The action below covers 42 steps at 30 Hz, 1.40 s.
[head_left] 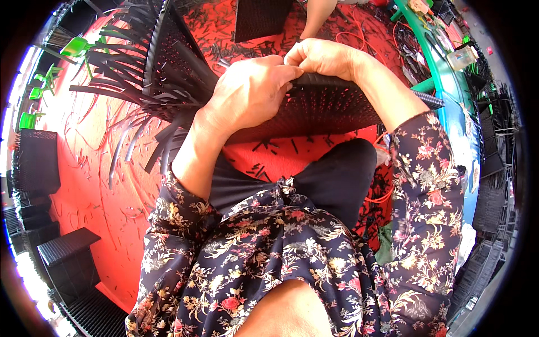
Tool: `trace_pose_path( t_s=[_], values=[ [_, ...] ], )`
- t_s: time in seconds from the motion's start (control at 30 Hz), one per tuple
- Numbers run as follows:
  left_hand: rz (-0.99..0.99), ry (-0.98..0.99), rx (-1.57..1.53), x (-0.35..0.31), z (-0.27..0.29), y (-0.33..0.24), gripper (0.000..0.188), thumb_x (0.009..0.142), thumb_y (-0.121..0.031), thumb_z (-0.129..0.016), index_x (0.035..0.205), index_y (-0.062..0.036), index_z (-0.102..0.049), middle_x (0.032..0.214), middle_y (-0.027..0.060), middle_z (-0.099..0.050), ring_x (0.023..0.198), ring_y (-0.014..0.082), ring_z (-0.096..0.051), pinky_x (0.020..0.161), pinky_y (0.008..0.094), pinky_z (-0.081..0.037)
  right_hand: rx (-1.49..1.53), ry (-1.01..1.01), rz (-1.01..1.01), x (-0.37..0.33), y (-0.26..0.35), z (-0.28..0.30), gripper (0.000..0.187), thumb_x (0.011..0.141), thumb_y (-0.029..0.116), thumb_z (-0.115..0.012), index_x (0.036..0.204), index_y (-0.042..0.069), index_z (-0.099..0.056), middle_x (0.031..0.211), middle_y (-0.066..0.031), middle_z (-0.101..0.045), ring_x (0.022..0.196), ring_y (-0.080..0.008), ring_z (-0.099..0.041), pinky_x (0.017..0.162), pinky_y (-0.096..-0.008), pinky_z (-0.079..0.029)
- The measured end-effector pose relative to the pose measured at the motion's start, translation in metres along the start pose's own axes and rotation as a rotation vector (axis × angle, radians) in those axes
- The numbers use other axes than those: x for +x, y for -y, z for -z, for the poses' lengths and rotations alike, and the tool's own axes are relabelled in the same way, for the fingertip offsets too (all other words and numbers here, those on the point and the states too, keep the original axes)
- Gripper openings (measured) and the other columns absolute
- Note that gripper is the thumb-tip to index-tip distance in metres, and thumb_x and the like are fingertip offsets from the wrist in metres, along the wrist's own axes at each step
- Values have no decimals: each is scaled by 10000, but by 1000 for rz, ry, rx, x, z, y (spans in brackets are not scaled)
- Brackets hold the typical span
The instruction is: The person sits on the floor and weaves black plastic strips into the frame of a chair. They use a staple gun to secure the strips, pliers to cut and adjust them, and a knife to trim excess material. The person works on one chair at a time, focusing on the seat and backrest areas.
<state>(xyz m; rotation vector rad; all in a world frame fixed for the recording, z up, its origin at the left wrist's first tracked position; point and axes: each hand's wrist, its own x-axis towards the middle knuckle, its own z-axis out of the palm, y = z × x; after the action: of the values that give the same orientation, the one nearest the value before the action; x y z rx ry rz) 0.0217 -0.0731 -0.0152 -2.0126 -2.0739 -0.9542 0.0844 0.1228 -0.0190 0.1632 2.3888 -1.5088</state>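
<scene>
A black woven wicker piece stands in front of my knees, its rounded top edge under my hands. My left hand is closed over that edge, fingers curled, with a short dark strip end showing beside its knuckles. Pinched at the same spot, my right hand nearly touches the left fingertips. What lies between the fingers is hidden. Left of my hands rises another woven side, and many long loose black strips fan out from it to the left.
Black strip offcuts litter the red floor. Green chairs and black woven boxes stand at the left. At the right is a green-framed table with a clear jar. Another person's arm reaches in at the top.
</scene>
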Motion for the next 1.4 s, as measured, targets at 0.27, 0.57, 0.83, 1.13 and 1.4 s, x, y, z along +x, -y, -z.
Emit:
trace_pose_path(
  t_s=[0.27, 0.57, 0.83, 1.13, 1.4],
  values=[
    [49, -40, -30, -1, -3, 4, 221, 766, -77, -615, 984, -60, -648, 811, 124, -605, 773, 331, -606, 657, 398, -492, -378, -717, 682, -55, 21, -49, 191, 694, 29, -623, 883, 17, -600, 832, -128, -592, 748, -278, -601, 708, -334, -496],
    [35, 4, -41, 5, -4, 16, 193, 753, -75, -607, 940, -37, -640, 792, 122, -599, 769, 330, -603, 642, 404, -484, -815, -1029, 906, -35, -11, -76, 234, 634, 38, -723, 838, 59, -612, 931, -79, -571, 864, -276, -562, 762, -375, -445],
    [-6, -62, -44, 6, -5, 20, 231, 745, -63, -596, 969, -36, -647, 788, 128, -612, 759, 336, -608, 643, 403, -492, -5, -950, 885, -42, -4, -103, 93, 839, -10, -610, 844, 13, -519, 892, -126, -628, 730, -163, -573, 628, -228, -457],
    [-3, -58, -22, 2, -5, 17, 226, 761, -124, -617, 972, -51, -648, 784, 113, -605, 764, 316, -610, 655, 396, -495, 734, -769, 604, -53, 14, -99, 73, 899, 15, -544, 863, 17, -481, 712, -101, -582, 544, -91, -455, 504, -200, -378],
    [161, 22, 60, -3, -5, 1, 192, 753, -173, -640, 900, -50, -621, 789, 101, -608, 765, 316, -614, 644, 410, -495, 607, -761, 544, -70, 18, -100, 58, 888, 8, -546, 848, 2, -505, 730, -96, -593, 542, -70, -457, 482, -184, -365]
  ],
)
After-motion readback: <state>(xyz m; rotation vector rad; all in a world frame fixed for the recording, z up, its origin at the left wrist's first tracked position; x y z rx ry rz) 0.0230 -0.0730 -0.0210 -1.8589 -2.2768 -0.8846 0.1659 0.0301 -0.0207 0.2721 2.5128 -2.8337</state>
